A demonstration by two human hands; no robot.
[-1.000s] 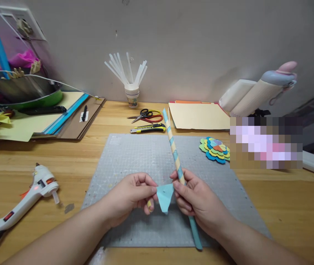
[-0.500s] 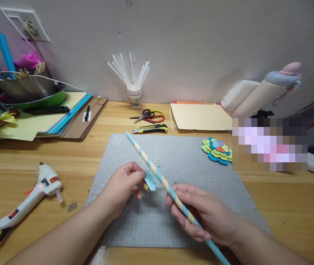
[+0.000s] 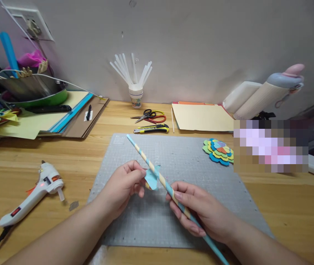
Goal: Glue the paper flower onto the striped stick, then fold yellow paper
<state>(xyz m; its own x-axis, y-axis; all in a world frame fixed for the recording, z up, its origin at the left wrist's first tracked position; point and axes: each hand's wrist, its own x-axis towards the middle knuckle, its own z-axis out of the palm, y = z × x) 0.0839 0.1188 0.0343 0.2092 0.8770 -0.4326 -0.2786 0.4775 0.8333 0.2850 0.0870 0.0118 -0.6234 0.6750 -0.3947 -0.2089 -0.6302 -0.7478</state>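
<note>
My right hand (image 3: 194,208) is closed round a long paper stick (image 3: 161,179) with light blue and cream spiral stripes. The stick slants from the lower right up to the middle of the cutting mat. A light blue paper cutout (image 3: 152,180) is pinched between the thumb and fingers of my left hand (image 3: 131,178). That cutout lies against or just behind the stick; whether it is stuck on, I cannot tell. A small yellowish bit shows under it, partly hidden by my fingers. Both hands are above the grey cutting mat (image 3: 129,224).
A white glue gun (image 3: 35,195) lies at left. Behind the mat are scissors (image 3: 148,116), a utility knife (image 3: 151,128) and a paper cup (image 3: 136,96) of glue sticks. A layered paper flower (image 3: 218,151) lies at the mat's right edge, near cream paper sheets (image 3: 201,117).
The stick has tipped slightly, and its stripes sit differently. My right hand is a little lower. The left hand keeps its pinch on the blue cutout, and the whole view has shifted slightly.
</note>
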